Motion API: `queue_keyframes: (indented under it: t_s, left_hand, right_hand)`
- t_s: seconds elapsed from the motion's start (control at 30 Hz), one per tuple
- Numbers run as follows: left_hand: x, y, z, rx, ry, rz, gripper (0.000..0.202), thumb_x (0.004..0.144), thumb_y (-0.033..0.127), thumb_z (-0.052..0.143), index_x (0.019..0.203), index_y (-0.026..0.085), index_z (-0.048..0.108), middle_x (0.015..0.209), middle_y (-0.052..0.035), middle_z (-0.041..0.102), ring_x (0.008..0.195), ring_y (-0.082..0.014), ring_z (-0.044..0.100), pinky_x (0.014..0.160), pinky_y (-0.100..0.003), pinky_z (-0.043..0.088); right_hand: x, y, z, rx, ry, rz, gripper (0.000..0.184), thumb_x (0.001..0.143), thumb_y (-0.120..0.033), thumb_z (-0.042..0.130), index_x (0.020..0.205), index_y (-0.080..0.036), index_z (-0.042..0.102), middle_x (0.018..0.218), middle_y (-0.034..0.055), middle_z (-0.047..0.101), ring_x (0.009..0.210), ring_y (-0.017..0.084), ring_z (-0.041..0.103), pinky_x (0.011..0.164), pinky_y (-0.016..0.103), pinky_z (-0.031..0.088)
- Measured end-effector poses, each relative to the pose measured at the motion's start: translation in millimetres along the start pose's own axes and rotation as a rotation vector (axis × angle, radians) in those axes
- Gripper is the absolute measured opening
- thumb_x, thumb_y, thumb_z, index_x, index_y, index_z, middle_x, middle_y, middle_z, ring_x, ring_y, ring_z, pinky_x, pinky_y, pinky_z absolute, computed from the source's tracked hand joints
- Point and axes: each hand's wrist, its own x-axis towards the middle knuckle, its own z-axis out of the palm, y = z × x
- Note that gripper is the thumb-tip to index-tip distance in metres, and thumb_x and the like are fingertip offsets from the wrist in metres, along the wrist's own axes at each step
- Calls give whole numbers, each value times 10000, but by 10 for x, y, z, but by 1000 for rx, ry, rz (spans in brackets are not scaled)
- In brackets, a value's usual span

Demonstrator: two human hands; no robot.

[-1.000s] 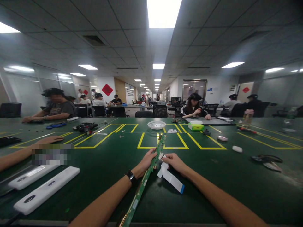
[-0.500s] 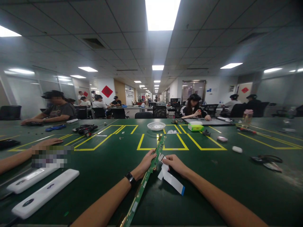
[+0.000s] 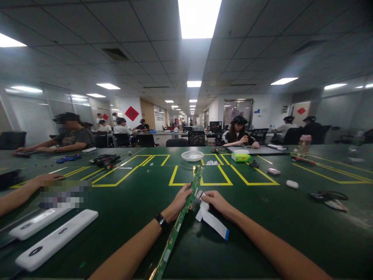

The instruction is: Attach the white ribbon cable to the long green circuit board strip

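A long, narrow green circuit board slants from the bottom edge up to the middle of the view. My left hand grips it near its upper end, fingers wrapped round its left edge. Just right of the board, my right hand pinches a white flat ribbon cable. One end of the cable sits close beside the board; whether it touches a connector there I cannot tell. The folded cable hangs down to the right and ends in a blue tip.
Two white oblong devices lie at the left, near another person's hand. Ahead on the green table stand a white basket and a green-and-white packet. Dark cables lie at the right. Co-workers sit across the table.
My right hand and the ribbon cable have shifted very slightly right. The board and my left hand stay nearly still. At the left, the other person's hand has drawn back leftward.
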Motion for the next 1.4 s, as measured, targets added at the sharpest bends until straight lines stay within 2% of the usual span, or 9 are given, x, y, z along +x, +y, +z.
queue_keyframes:
  t_s: [0.43,0.7,1.2,1.4]
  left_hand:
    - [-14,-13,22,14,-16,-15,377,826,431,565,1114,202,484,623,62,538,379,-57,466,372,-158,370]
    - [8,-27,15,4,-12,-10,415,813,444,576,1134,200,477,578,70,531,371,-63,471,379,-159,369]
    - [-10,-6,27,27,-7,-5,438,821,452,557,1163,196,461,562,74,506,356,-71,454,365,-164,350]
    - [-23,7,35,12,-4,-12,398,827,423,555,1147,204,466,594,55,549,379,-80,483,378,-172,378]
  right_hand:
    - [9,32,22,8,-35,-5,365,764,-480,635,650,-136,588,532,-29,560,490,87,465,517,217,322]
    - [37,69,16,-3,-35,-26,377,753,-499,634,652,-139,593,514,-35,552,468,86,456,495,214,325]
    - [7,43,12,11,-38,-35,343,784,-441,626,631,-138,574,519,-38,550,482,84,469,507,214,319]
    - [17,61,12,16,-32,-32,344,779,-446,629,634,-138,581,518,-38,551,475,84,463,504,216,319]
